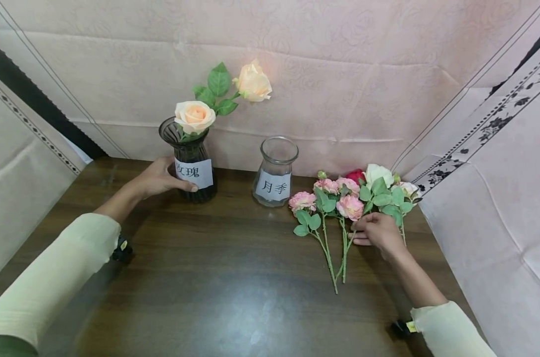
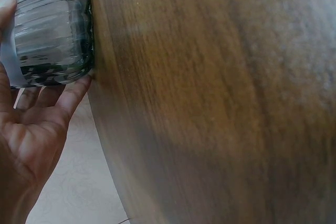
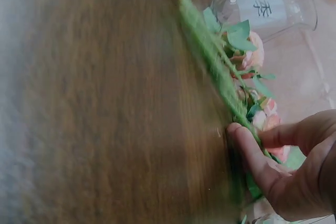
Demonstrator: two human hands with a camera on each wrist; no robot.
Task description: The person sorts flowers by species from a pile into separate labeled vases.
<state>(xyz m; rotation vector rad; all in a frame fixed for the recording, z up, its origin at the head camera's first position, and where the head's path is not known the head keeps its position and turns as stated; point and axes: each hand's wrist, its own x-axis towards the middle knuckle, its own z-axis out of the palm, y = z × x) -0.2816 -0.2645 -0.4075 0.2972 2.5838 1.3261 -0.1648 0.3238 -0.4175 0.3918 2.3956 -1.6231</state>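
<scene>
My left hand (image 1: 160,177) grips a dark ribbed glass vase (image 1: 192,194), thumb across its white label and fingers behind. In the left wrist view the vase (image 2: 55,30) lies between thumb and fingers of that hand (image 2: 39,140). Two peach roses (image 1: 195,117) with green leaves stand in it. At the right, my right hand (image 1: 377,232) pinches a green stem (image 1: 351,240) between thumb and fingers; the right wrist view shows the stem (image 3: 226,85) running past the fingertips. Which bloom it carries, I cannot tell. Pink flowers (image 1: 350,207) lie beside this hand.
A clear glass vase (image 1: 280,151) with a white label stands between the dark vase and the flowers. White blooms (image 1: 378,174) and a red one (image 1: 355,175) lie at the table's right rear. Pale cloth (image 1: 323,89) hangs behind the brown table (image 1: 234,277).
</scene>
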